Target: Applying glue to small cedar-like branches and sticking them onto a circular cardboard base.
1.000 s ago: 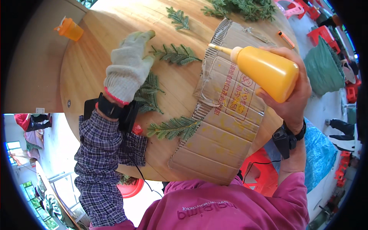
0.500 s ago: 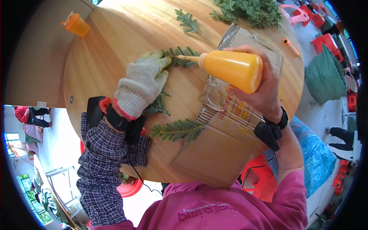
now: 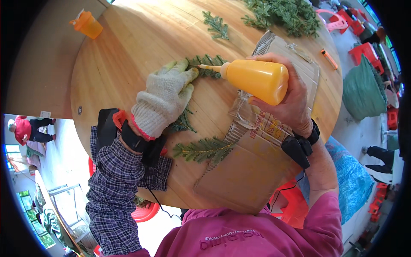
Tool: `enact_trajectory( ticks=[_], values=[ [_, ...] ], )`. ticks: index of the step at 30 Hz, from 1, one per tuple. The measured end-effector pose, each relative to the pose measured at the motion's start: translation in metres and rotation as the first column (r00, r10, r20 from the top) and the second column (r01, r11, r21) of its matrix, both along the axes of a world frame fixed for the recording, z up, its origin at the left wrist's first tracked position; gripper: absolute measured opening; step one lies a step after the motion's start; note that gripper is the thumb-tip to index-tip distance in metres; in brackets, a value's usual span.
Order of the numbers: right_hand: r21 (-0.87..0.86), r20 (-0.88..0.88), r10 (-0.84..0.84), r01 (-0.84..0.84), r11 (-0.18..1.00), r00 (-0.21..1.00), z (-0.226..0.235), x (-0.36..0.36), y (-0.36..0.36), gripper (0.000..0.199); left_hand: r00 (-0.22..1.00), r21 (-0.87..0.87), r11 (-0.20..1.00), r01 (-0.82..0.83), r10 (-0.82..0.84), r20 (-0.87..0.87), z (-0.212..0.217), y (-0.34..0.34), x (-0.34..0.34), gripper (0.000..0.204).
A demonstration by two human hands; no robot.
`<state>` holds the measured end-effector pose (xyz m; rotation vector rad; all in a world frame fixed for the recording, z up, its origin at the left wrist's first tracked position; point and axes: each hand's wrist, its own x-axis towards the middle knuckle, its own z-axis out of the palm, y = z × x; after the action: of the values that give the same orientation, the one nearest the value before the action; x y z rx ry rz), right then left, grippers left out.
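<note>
In a knitted white glove with yellowed fingertips, my left hand [image 3: 162, 98] is closed, pinching the stem end of an evergreen sprig [image 3: 209, 60] just above the table. My bare right hand [image 3: 296, 100] is wrapped round a soft plastic squeeze bottle [image 3: 259, 80] of yellow-orange liquid, tipped on its side. Its thin nozzle points left, with the tip at the sprig's stem beside my gloved fingertips. Partly hidden under my left wrist lies another sprig [image 3: 184, 122]. Nearer me, a longer sprig [image 3: 201, 150] rests with one end on the cardboard.
Flattened cardboard [image 3: 244, 171] lies on the round wooden table [image 3: 124, 55]. A heap of greenery [image 3: 282, 17] and a loose sprig [image 3: 217, 26] are at the far side. An orange cup [image 3: 89, 25] stands far left, an orange-handled tool [image 3: 329, 59] far right. Beyond the edge sits a green sack [image 3: 363, 90].
The whole view has shifted slightly. My hands keep their grips, and the nozzle tip stays at the sprig's stem. At the far left, a distant person has come further into view.
</note>
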<state>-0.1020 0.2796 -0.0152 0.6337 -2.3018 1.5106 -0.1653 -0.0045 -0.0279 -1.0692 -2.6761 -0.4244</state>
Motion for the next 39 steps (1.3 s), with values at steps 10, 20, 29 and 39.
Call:
enact_trajectory(
  ticks=[10,20,29,39],
  values=[
    [0.022,0.002,-0.009,0.009,1.0,1.0,-0.002,0.004,0.008,0.07,1.0,-0.013,1.0,0.001,-0.001,0.002,0.0,-0.001,0.0,0.034],
    [0.024,0.031,-0.027,0.027,0.999,0.999,0.003,0.012,0.027,0.069,0.999,-0.027,1.0,0.004,-0.003,0.04,-0.002,-0.003,0.0,0.035],
    [0.0,-0.044,-0.048,0.048,0.999,0.998,0.006,0.019,0.035,0.07,0.999,0.015,1.0,0.007,-0.007,-0.032,-0.004,-0.003,-0.001,0.032],
    [0.009,0.04,-0.044,0.044,0.999,0.998,0.0,0.01,0.021,0.071,1.0,0.031,1.0,0.005,-0.004,-0.021,-0.007,-0.004,-0.001,0.032]
  ],
)
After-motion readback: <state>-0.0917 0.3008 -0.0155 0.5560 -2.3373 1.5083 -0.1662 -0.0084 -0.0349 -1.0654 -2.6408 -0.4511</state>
